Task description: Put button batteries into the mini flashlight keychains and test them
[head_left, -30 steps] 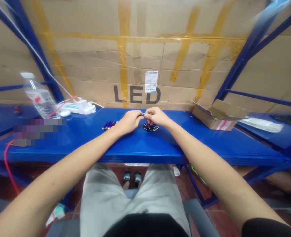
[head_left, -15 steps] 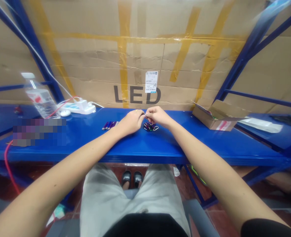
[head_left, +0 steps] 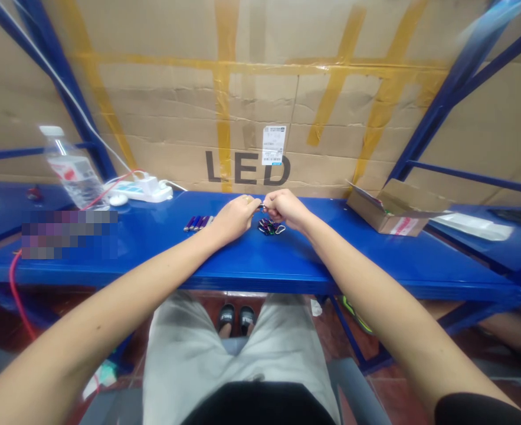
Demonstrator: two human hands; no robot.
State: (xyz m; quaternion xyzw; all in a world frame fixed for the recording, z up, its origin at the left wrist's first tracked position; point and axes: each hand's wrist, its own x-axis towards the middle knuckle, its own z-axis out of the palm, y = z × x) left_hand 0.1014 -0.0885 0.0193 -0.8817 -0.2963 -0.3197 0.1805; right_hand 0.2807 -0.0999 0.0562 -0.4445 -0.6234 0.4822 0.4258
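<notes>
My left hand (head_left: 239, 213) and my right hand (head_left: 287, 208) meet above the blue table, both with fingers closed. Between their fingertips shows a small shiny metal piece (head_left: 262, 205), too small and too covered to name. Just below the right hand lies a little heap of carabiners (head_left: 271, 227), with purple, green and silver among the colours. Left of my left hand, several slim tubes (head_left: 198, 223) in purple, blue and silver lie side by side in a row, partly hidden by that hand.
An open cardboard box (head_left: 397, 215) stands at the right. On the left are a water bottle (head_left: 75, 171), a white power strip (head_left: 140, 190) and a red cable (head_left: 15, 283). A large carton wall (head_left: 176, 130) marked LED rises behind the blue table (head_left: 260, 265).
My right hand has turned slightly, its fingers more curled, and the fingertips of both hands are a little farther apart. The heap and the row of tubes are as before.
</notes>
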